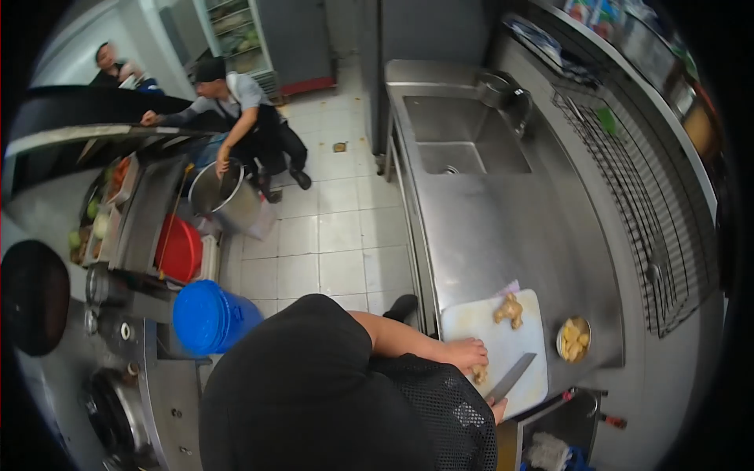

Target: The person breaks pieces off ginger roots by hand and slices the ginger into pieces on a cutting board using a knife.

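Black top [290, 385]: closest of all, big and dark, across the bottom middle, with holes like a net on the right part.
Black round thing [35, 298]: far left, up by the wall.
Food boxes [113, 228]: in a row, with green and orange food inside.
Red tub [179, 250]: low down, just beside the blue bucket.
Blue bucket [208, 318]: lid on top, near the black top.
Steel pot [243, 212]: tall and round, tipped a bit.
Co-worker [247, 110]: bent low behind the steel pot, one hand at its mouth, the other arm stretched out to the left.
Floor [338, 228]: pale square tiles.
Sink [440, 149]: at the far end of the shiny counter [503, 235].
Left hand [470, 357]: on the white board [471, 314], fingers bent and closed on a small ginger piece [480, 375].
Right hand [498, 409]: partly hidden, wrapped around the handle end of the knife [512, 377].
Knife: wide blade over the white board, tip pointing up and right, just beside the small ginger piece.
Big ginger [509, 312]: lumpy and brown, near the top edge of the white board.
Bowl [561, 348]: right of the white board, full of yellow bits.
Wire rack [628, 204]: long and dark, along the right wall.
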`<state>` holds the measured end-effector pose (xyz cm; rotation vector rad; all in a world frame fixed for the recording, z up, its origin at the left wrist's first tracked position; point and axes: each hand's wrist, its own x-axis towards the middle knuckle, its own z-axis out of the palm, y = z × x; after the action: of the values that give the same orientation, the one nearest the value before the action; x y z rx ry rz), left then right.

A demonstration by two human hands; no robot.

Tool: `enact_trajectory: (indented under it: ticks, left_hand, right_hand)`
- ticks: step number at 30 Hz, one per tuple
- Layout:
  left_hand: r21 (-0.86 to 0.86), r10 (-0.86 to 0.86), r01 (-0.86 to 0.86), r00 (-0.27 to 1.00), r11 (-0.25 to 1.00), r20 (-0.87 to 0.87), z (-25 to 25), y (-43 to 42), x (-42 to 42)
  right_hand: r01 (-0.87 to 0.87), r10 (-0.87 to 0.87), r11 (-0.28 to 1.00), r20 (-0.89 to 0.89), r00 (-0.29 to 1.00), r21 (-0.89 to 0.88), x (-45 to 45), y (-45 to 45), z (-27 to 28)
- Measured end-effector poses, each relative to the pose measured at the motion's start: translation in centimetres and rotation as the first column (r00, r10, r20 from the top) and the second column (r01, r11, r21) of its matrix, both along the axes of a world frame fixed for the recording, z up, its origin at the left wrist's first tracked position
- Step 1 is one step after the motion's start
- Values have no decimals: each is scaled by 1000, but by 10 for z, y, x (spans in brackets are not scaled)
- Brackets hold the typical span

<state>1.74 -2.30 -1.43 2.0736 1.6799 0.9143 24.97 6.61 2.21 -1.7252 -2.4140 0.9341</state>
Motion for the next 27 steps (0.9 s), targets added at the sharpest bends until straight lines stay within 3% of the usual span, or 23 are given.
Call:
enact_trajectory:
  ticks: [2,4,6,9,10,12,13,15,16,17,18,19,20,21,27]
  left_hand:
    - [-88,61,-56,997,995,54,7,-3,2]
    - [-113,37,-30,997,993,62,9,-1,-5]
    - [-38,-87,88,995,995,44,10,0,-3]
    - [86,-193,196,980,977,-49,-4,11,-8]
    - [86,-199,203,978,975,-57,-6,14,-9]
    - [76,-235,236,972,969,-27,-3,14,-15]
    - [69,-228,231,973,971,-46,-3,16,-18]
    - [33,-364,366,930,930,-52,-9,29,-21]
    - [85,-402,405,914,910,-57,-14,34,-28]
    - [138,-441,445,896,885,-59,-24,40,-27]
    - [136,-422,429,903,893,-78,-48,45,-20]
    - [190,-417,382,886,904,201,-79,51,-13]
    - [233,-401,327,788,916,468,-94,56,-12]
    - [239,-377,359,926,902,34,-31,33,-20]
    - [237,-312,290,948,927,61,-38,26,-17]
  right_hand:
    - [75,-73,996,-33,997,51,11,13,-29]
    - [90,-90,996,8,996,-19,1,14,-16]
    - [86,-90,995,-88,992,-50,3,10,-14]
    - [48,-48,999,-20,999,5,4,11,-14]
    - [54,-54,999,-28,998,6,17,23,-46]
    - [193,-198,980,-225,954,-42,40,47,-124]
    - [186,-192,981,-243,951,-48,35,40,-112]
    - [-21,26,996,-57,998,87,7,7,-34]
    - [-36,59,965,-84,995,258,24,24,-90]
    - [-82,95,990,-105,990,118,36,51,-126]
    - [-51,59,996,-105,993,73,42,55,-123]
    - [-20,27,997,-86,996,80,37,47,-114]
    - [-12,18,997,-66,998,80,32,40,-99]
    - [-10,15,996,-59,998,85,29,36,-89]
    - [-22,30,992,-63,998,121,20,28,-69]
